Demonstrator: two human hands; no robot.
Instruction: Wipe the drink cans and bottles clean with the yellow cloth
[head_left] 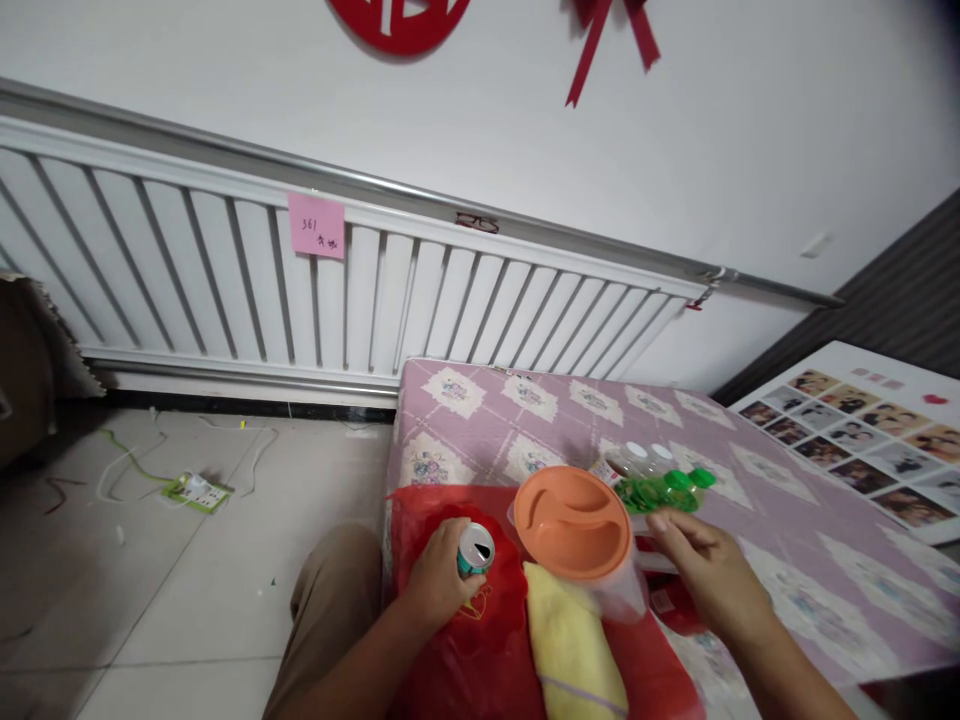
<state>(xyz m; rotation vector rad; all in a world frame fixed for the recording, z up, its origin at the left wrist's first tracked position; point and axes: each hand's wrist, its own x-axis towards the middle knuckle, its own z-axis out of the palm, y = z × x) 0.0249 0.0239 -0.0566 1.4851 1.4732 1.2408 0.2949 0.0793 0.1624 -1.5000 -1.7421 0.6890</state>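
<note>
My left hand (439, 578) is wrapped round an opened drink can (476, 548), which is upright over a red plate (491, 600) on a red sheet (420, 505). To the right stands a clear pitcher (619, 595) with an orange lid (574, 525). The fingers of my right hand (705, 560) are closed by the pitcher's handle; whether they grip it is hard to tell. A folded yellow cloth (574, 650) lies in front of the pitcher. Partly behind my right hand is a dark red object (675, 605).
Clear bottles with green lids (679, 485) lie beyond the pitcher on a patterned mattress (525, 395). A white radiator (375, 290) runs along the wall behind. A photo board (855, 430) leans at the right. Cords and a green card (193, 492) lie on the floor at the left.
</note>
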